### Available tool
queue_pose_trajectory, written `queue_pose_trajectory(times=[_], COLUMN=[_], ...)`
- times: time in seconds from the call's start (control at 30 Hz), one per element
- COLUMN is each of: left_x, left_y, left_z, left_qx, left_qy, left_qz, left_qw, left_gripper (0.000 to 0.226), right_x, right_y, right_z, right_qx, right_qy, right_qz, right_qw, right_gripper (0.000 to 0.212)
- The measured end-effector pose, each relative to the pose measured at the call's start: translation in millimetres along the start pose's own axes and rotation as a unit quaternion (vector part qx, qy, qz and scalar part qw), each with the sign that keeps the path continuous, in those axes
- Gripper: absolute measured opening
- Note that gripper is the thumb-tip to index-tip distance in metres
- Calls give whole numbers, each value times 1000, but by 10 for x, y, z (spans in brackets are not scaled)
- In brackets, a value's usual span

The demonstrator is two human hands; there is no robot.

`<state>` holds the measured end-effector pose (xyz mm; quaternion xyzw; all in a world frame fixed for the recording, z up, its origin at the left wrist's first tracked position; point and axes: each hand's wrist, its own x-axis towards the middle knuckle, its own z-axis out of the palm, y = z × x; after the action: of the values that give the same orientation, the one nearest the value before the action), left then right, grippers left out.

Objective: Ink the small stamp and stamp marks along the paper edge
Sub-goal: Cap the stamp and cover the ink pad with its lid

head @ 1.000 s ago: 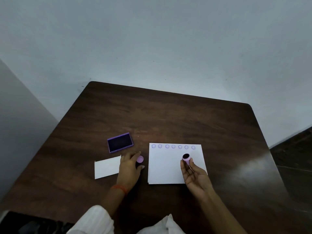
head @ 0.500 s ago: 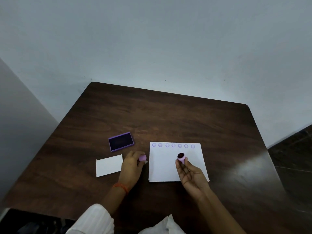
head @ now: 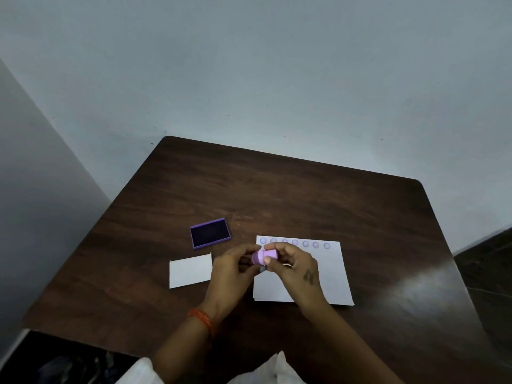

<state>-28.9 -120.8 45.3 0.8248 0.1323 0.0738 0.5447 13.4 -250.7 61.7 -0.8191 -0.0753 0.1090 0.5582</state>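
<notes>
Single head-worn wide-angle view, looking forward and down from above the desk's [head: 277, 189] near edge toward its far edge, with the wall [head: 277, 65] filling the upper half of frame. Desk sits at mid distance, skewed so its far-left corner lands near frame centre-left and its far-right corner is further right and lower; straight edges bow from lens distortion. Both forearms enter from the bottom edge and the left hand [head: 231, 273] and right hand [head: 296, 268] meet just below frame centre, close to the camera; no second view, so no overlap.
</notes>
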Motion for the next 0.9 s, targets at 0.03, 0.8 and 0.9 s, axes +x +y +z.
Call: queue_pose_trajectory(times=[0.03, 0.8, 0.9], left_x=[-6, 128, 135], left_y=[13, 55, 56], left_z=[-8, -129, -121], left_qx=[-10, -25, -23], left_qy=[0, -10, -8], left_qz=[-1, -4, -6], left_qw=[1000, 1000, 1000], left_gripper=[34, 26, 24], right_x=[6, 189, 194], right_y=[-9, -31, -18], right_z=[13, -69, -93], right_qx=[-21, 12, 46], right_qy=[6, -76, -95], right_qz=[-17, 27, 48], right_qw=[1000, 997, 993], right_gripper=[21, 18, 16])
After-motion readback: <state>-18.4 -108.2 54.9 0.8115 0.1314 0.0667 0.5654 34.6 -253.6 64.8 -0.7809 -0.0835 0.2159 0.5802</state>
